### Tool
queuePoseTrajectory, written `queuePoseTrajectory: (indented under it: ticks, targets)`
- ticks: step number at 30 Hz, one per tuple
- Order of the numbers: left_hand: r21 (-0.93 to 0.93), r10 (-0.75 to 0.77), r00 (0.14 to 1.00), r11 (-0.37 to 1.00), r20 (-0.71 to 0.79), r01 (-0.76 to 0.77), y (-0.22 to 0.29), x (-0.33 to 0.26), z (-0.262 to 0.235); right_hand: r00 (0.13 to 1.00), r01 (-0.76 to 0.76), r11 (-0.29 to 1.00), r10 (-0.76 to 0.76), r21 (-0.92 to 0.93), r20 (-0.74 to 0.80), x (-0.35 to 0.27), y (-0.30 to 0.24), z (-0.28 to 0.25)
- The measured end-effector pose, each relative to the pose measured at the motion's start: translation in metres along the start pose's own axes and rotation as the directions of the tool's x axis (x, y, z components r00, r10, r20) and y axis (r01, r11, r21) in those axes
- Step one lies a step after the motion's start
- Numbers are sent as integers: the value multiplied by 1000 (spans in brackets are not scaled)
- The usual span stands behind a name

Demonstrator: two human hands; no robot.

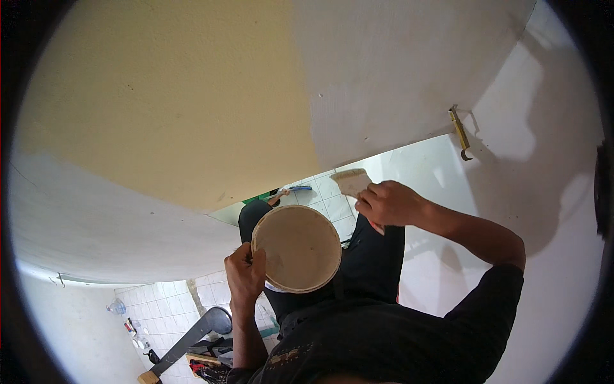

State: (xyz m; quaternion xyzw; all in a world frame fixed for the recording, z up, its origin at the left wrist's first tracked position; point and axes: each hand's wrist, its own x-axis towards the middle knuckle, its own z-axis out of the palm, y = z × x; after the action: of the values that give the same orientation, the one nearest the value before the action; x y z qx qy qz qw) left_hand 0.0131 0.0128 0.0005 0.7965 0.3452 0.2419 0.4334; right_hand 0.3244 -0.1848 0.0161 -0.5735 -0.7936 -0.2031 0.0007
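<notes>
Pale tub (307, 246) and left hand (245, 269): fingers and thumb pinch the left side of the rim; the round mouth faces up, in front of the lap. I can't tell whether the thighs bear any of its weight.
Tub's inside: a pale coat lines the wall; how much lies at the bottom, I can't make out.
Putty knife (352, 183) and right hand (391, 203): fingers closed around it, the flared blade pointing out to the left, beyond the tub's far rim and apart from it. Pale residue marks the blade.
Black trousers (377, 265): knees spread on either side of the tub.
Painted wall ahead: a yellow area (179, 89) meets a greyish-white area (396, 70), neither touched by the blade.
Brass-coloured fitting (459, 133): near the corner, well right of the knife.
Tiled floor (336, 208): visible far below, with a blue brush-like thing (300, 188) lying beyond the knees.
Clear plastic bottle (117, 307): over on the floor at far left.
What could go wrong: one hand pinching one side may let the tub tip or slip if its weight shifts; residue could drop off the blade onto trousers or tiles if the wrist turns sharply.
</notes>
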Motion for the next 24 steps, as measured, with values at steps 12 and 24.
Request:
queuePoseTrajectory:
  ticks: [12, 24]
  targets:
    - [0, -11, 1000, 1000, -5, 11, -4, -3, -2, 997, 26, 994, -34, -101, -74, 5, 31, -65]
    - [19, 4, 1000, 1000, -3, -4, -7, 1, 0, 998, 18, 998, -14, -60, 53, -2, 56, -55]
